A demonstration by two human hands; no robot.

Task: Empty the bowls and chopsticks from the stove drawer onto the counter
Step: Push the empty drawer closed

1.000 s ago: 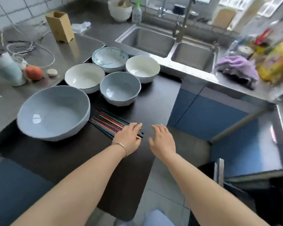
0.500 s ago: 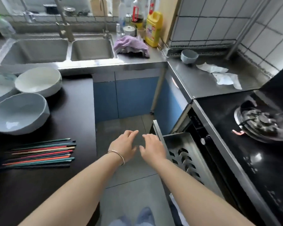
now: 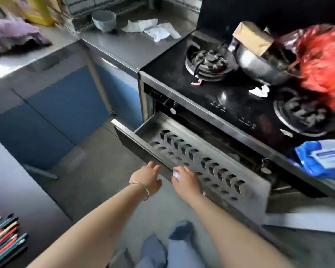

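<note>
Kitchen floor is showing mid-frame; both grips, left hand (image 3: 147,178) and right hand (image 3: 185,181), are resting spread apart, holding nothing, at the stove drawer (image 3: 193,161) front; chopsticks (image 3: 3,238) are lying lower left on the desk.

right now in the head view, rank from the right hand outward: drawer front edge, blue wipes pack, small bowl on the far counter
From the right hand:
1. drawer front edge, touching the fingers.
2. blue wipes pack, right, on the stove.
3. small bowl, far back by the wall.
</note>
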